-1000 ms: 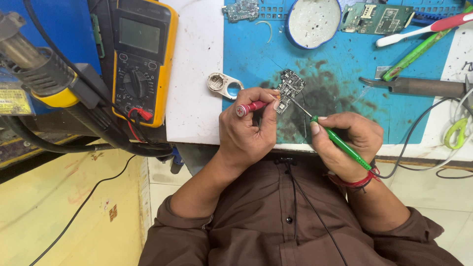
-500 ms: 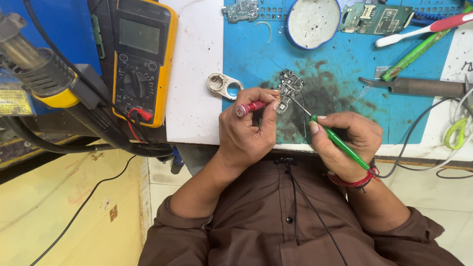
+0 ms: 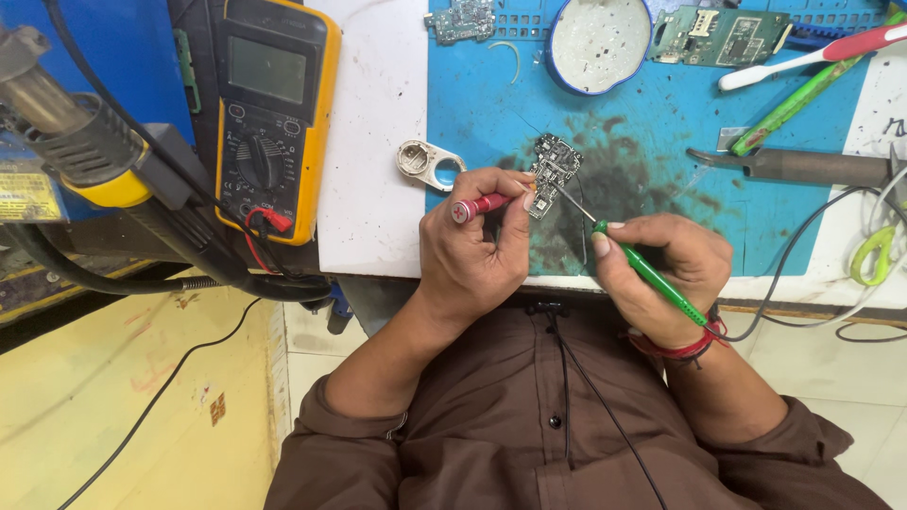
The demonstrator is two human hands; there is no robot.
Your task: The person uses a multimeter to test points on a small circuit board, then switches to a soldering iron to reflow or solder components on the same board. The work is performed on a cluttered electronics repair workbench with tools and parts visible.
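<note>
My left hand [image 3: 472, 246] grips a red-handled probe [image 3: 477, 207] whose tip rests against a small dark circuit board [image 3: 554, 170] on the stained blue mat [image 3: 652, 123]. My right hand [image 3: 666, 269] holds a green-handled probe [image 3: 652, 274]; its thin metal tip reaches up-left onto the same board. Both hands lie at the mat's near edge, just apart from each other. A black lead runs from the green probe down past my wrist.
A yellow multimeter [image 3: 274, 113] lies at the left, with a hot-air tool [image 3: 66, 132] beside it. A small metal part [image 3: 427, 162] lies on the white surface. Behind are a round dish [image 3: 600, 42], a green board [image 3: 718, 36], a toothbrush [image 3: 812, 52] and tweezers [image 3: 803, 166].
</note>
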